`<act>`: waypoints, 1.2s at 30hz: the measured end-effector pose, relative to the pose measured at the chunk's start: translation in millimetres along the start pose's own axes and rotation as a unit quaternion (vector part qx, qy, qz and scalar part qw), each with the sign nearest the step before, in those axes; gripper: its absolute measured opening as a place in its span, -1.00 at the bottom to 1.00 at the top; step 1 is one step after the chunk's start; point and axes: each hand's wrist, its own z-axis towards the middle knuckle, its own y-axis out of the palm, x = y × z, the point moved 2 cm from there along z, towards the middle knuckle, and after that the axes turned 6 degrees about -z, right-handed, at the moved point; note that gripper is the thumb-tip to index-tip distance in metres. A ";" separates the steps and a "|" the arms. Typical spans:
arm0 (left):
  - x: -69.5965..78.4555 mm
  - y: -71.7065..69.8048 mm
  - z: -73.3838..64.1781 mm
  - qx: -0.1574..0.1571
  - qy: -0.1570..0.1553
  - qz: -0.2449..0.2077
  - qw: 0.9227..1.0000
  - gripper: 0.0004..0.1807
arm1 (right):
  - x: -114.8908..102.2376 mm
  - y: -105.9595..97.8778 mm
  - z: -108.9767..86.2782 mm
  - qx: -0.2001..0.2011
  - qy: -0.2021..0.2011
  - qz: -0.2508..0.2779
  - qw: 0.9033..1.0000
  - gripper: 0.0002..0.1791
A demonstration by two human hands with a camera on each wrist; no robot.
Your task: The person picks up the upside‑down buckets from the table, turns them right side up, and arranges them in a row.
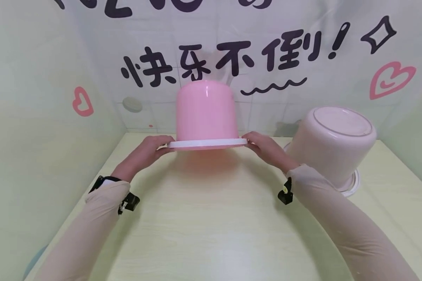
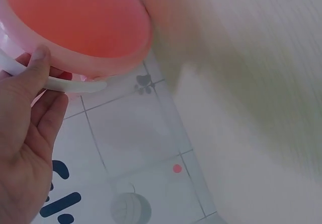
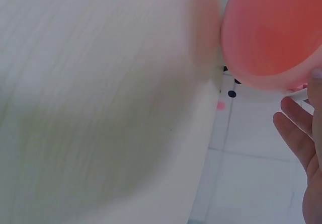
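A pink bucket (image 1: 206, 111) hangs upside down over the far part of the table, its mouth facing down and a white handle (image 1: 207, 143) lying along its rim. My left hand (image 1: 151, 150) grips the rim and handle at the left side, thumb and fingers wrapped round the white handle (image 2: 75, 86) in the left wrist view. At the opposite side, my right hand (image 1: 267, 150) pinches the rim, partly cut off by the frame edge in the right wrist view. Both wrist views look into the hollow inside of the bucket (image 3: 276, 27).
A pale pink bucket (image 1: 332, 144) stands upside down on the right of the table (image 1: 211, 218), just beyond my right forearm. Behind the table hangs a white printed cloth (image 1: 267, 101) with dark characters and hearts. A pale wall (image 1: 38, 156) borders the left side.
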 end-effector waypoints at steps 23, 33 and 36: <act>26.4 -46.8 33.3 0.019 -0.036 -0.143 0.989 -0.83 | -11.9 -66.7 30.5 0.028 0.075 0.076 0.994 -0.83; 20.2 -56.9 47.8 0.016 -0.056 -0.183 0.981 -0.80 | -9.4 -84.5 49.6 -0.002 0.118 0.091 0.989 -0.83; 18.3 -60.6 51.3 0.004 -0.076 -0.212 0.974 -0.77 | -8.1 -89.7 55.6 -0.018 0.142 0.125 0.982 -0.82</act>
